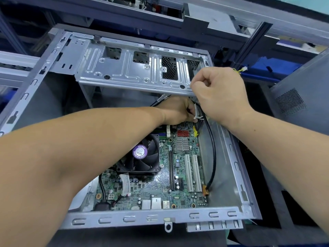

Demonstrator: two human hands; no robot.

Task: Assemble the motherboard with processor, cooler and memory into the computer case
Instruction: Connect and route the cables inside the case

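- Already the motherboard (178,168) lies flat in the computer case (146,219), cooler (142,155) on top – stiff but fragile, best held by its edges
- Left hand (174,111) curls round white-tied cables (197,114) – soft, springy
- Right hand (219,93) fisted, fingers (199,86) pinching something at the drive cage (135,68); what, I cannot tell

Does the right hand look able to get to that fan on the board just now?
Probably not at once: the right hand is busy gripping cables near the drive cage, and the left forearm lies partly across the fan.
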